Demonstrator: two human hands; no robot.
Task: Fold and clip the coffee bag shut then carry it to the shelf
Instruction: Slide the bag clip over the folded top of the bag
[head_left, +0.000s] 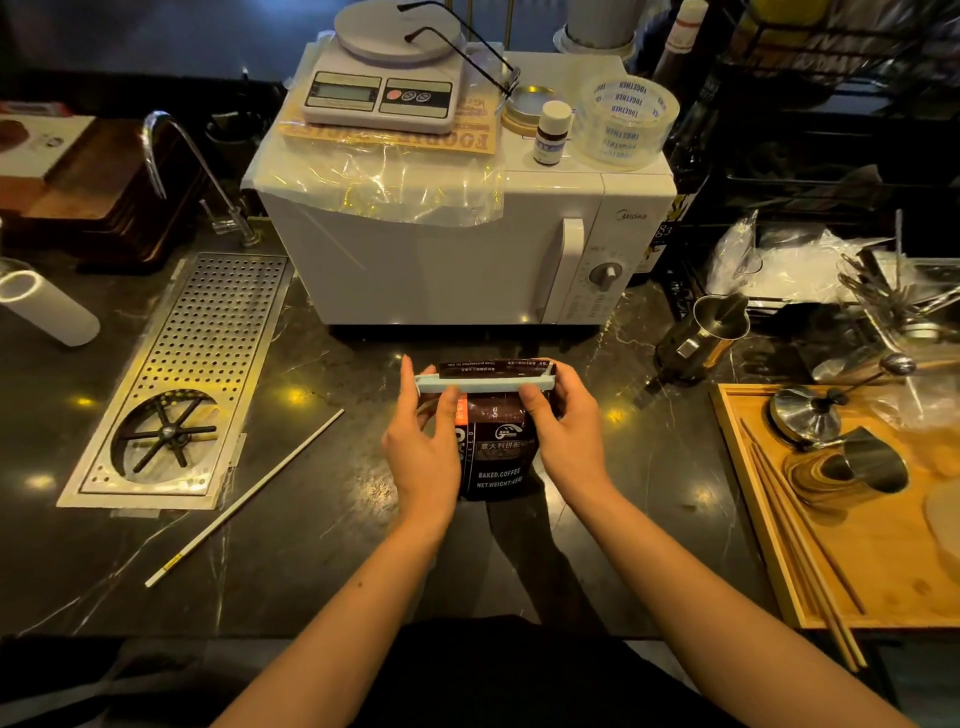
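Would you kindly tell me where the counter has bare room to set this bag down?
Bare dark marble counter lies between the perforated steel drip tray and the white microwave. The wooden tray of steel tools is crowded.

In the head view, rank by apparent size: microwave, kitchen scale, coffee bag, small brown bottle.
Largest to smallest as they look:
1. microwave
2. kitchen scale
3. coffee bag, partly hidden by hands and nearer the camera, so versus the scale it is unsure
4. small brown bottle

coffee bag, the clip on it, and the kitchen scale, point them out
coffee bag (496, 452): head view, printed front panel
bag clip (480, 385): head view, middle of the pale bar
kitchen scale (382, 93): head view, display panel
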